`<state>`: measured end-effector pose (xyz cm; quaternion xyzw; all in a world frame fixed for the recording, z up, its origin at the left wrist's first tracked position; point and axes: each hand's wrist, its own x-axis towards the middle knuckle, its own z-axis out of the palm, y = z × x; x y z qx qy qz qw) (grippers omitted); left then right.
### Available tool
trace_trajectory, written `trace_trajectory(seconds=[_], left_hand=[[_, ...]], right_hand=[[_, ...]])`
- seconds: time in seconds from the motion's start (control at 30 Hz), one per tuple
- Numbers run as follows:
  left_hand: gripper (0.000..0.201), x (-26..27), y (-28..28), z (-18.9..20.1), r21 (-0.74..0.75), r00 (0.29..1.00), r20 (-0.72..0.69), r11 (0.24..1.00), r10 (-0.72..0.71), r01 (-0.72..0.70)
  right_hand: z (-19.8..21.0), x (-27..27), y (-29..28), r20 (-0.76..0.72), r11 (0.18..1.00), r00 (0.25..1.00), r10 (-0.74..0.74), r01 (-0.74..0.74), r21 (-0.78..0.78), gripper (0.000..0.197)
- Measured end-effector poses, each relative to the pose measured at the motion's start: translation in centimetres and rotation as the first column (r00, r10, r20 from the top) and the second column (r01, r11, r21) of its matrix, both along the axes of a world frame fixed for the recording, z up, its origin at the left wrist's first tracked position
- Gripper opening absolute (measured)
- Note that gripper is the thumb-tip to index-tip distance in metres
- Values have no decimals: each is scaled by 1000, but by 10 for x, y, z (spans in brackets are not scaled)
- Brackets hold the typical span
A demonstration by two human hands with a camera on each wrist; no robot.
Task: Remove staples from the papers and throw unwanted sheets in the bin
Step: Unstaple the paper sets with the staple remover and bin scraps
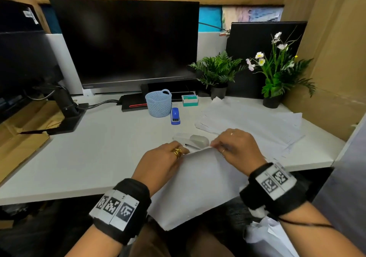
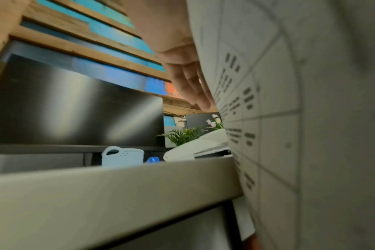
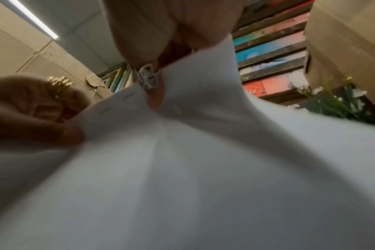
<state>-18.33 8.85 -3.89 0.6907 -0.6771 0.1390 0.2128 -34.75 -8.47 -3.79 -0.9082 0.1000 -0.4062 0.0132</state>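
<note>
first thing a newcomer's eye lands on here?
Both hands, the left hand and the right hand, pinch the far edge of a stapled set of papers at the desk's near edge; the right wrist view shows two staples there. Behind sits a big dark monitor; mid-desk are a light blue basket and a blue stapler, with loose sheets to the right.

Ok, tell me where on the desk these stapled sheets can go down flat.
Best patch: bare desk left of the left hand, between the monitor stand and the front edge. Crowded: the right side under loose papers, and the middle strip with basket, blue stapler and grey stapler.
</note>
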Motion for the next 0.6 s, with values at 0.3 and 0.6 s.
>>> trace_trajectory(seconds=[0.3,0.6], left_hand=[[33,-28,1,-15,-64,933,-359,998,-2,-23],[50,-34,-6,-21,-191,970,-217,980,-105,63]], right_hand=[[-42,-27,9,434,974,878,201,-132,-185,12],[-41,-48,10,391,983,909,144,-87,-159,9]])
